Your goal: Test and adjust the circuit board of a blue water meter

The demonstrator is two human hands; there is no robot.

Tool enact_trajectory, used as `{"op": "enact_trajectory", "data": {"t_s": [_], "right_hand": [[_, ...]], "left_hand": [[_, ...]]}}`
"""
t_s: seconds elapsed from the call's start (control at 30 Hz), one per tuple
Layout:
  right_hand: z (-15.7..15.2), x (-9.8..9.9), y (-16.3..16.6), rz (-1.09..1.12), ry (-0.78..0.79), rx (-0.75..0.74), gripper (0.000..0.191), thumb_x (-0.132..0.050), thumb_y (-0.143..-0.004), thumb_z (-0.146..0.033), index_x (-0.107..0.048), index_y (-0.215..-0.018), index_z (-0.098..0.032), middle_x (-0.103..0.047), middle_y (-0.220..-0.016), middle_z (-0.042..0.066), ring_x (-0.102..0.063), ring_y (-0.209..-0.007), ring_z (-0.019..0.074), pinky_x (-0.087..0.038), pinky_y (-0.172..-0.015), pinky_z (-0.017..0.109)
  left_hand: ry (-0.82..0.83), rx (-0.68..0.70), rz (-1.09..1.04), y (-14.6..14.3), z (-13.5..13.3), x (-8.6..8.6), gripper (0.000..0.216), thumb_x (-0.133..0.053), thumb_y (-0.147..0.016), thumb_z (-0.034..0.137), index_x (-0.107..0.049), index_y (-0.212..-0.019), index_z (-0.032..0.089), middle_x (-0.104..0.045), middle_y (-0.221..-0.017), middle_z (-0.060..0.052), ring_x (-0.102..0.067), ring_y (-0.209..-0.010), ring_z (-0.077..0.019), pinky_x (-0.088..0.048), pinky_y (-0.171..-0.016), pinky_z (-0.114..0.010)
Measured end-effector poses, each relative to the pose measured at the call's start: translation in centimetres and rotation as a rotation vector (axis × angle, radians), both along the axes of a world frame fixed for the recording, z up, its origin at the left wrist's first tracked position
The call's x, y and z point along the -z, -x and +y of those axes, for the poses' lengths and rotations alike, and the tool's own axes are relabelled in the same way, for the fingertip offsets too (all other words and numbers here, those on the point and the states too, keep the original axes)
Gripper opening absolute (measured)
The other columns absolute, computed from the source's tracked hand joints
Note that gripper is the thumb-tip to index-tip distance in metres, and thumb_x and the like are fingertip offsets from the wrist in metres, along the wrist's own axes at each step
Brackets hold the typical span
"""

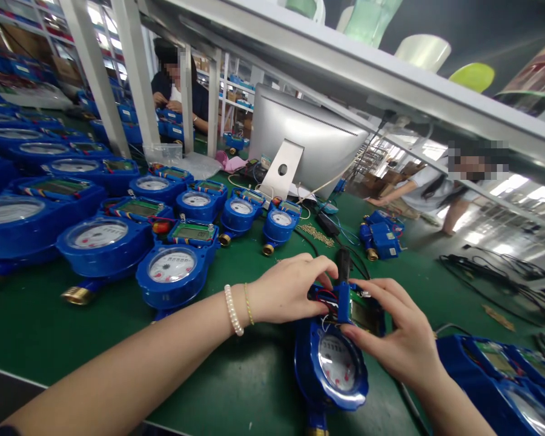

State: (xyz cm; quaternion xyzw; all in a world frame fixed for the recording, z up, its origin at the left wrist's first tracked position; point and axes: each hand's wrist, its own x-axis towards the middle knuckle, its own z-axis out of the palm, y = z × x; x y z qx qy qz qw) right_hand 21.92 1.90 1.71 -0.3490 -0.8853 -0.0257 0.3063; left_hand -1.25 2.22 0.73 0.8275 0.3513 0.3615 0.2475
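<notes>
A blue water meter (pixel 302 363) with a round clear dial stands on the green bench before me, its electronics compartment uncovered. My left hand (pixel 290 290), wearing a pearl bracelet and a thin yellow band, grips the compartment's left side; its fingertips are at the red and black wires (pixel 327 297). From the right, my right hand (pixel 399 333) has thumb and fingers closed round the green circuit board (pixel 366 315) with its grey display. A blue upright strip (pixel 344 303) stands between both hands, a black piece (pixel 344 263) at its top. What lies under the left fingertips is partly hidden.
Several similar meters (pixel 172 266) fill the left side; more (pixel 495 369) sit at lower right. Small brass screws (pixel 317 235) lie behind my hands, near a monitor (pixel 300 133). Black cables (pixel 490 284) run at right. A shelf (pixel 345 66) crosses overhead. Two people are beyond the bench.
</notes>
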Motion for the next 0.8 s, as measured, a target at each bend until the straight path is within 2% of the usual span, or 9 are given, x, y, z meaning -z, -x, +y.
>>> {"op": "enact_trajectory", "data": {"t_s": [0.13,0.27,0.37,0.5,0.6,0.7,0.8], "right_hand": [[-0.1,-0.1,-0.1,-0.003,-0.029,0.000,0.049,-0.072,-0.075,-0.044,-0.057,-0.115,-0.020,-0.056,-0.101,0.005,-0.056,-0.092,0.0162,-0.050,-0.077,0.026],[0.0,0.0,-0.1,0.002,-0.047,0.006,0.051,-0.073,-0.075,-0.045,-0.057,-0.116,-0.018,-0.056,-0.102,0.006,-0.056,-0.093,0.0169,-0.050,-0.077,0.027],[0.1,0.0,-0.1,0.004,-0.056,0.015,0.052,-0.074,-0.074,-0.045,-0.057,-0.116,-0.018,-0.056,-0.102,0.007,-0.056,-0.093,0.0170,-0.050,-0.077,0.027],[0.2,-0.1,-0.2,0.014,-0.050,0.011,0.053,-0.074,-0.073,-0.044,-0.058,-0.115,-0.018,-0.056,-0.100,0.006,-0.056,-0.092,0.0170,-0.049,-0.076,0.027],[0.5,-0.2,-0.1,0.021,-0.018,0.004,0.052,-0.074,-0.073,-0.044,-0.058,-0.115,-0.019,-0.057,-0.100,0.006,-0.057,-0.091,0.0167,-0.050,-0.075,0.027],[1.0,-0.4,0.1,0.028,0.009,-0.010,0.053,-0.075,-0.072,-0.045,-0.059,-0.115,-0.019,-0.057,-0.099,0.006,-0.057,-0.090,0.0171,-0.050,-0.075,0.027],[1.6,-0.6,0.3,0.034,0.034,-0.038,0.053,-0.075,-0.072,-0.046,-0.060,-0.114,-0.018,-0.058,-0.098,0.007,-0.058,-0.089,0.0179,-0.051,-0.074,0.029]], "left_hand": [[0.039,0.002,0.040,-0.5,0.7,-0.2,0.036,-0.075,-0.073,0.022,-0.051,-0.099,0.020,-0.063,-0.099,-0.004,-0.060,-0.093,-0.0255,-0.044,-0.078,-0.035],[0.163,0.015,0.012,-1.0,1.1,-0.3,0.039,-0.076,-0.070,0.019,-0.048,-0.097,0.020,-0.068,-0.092,-0.004,-0.064,-0.086,-0.0261,-0.045,-0.071,-0.033],[0.281,0.073,-0.064,-1.2,1.3,-0.5,0.035,-0.073,-0.072,0.013,-0.047,-0.093,0.020,-0.068,-0.079,0.000,-0.064,-0.076,-0.0198,-0.046,-0.067,-0.027],[0.465,0.155,-0.191,-1.1,1.6,-0.8,0.025,-0.067,-0.076,0.009,-0.048,-0.087,0.019,-0.063,-0.079,0.003,-0.058,-0.058,-0.0097,-0.044,-0.052,-0.019],[0.593,0.202,-0.224,-0.9,1.9,-0.9,0.021,-0.061,-0.076,0.008,-0.046,-0.086,0.018,-0.056,-0.068,0.006,-0.052,-0.048,-0.0076,-0.043,-0.044,-0.017],[0.649,0.204,-0.179,-0.6,2.0,-0.9,0.020,-0.059,-0.073,0.009,-0.049,-0.089,0.017,-0.056,-0.063,0.006,-0.055,-0.051,-0.0104,-0.046,-0.046,-0.019],[0.617,0.177,-0.071,-0.3,1.8,-1.1,0.017,-0.063,-0.073,0.017,-0.059,-0.089,0.016,-0.062,-0.067,0.002,-0.059,-0.057,-0.0131,-0.045,-0.049,-0.020]]}}
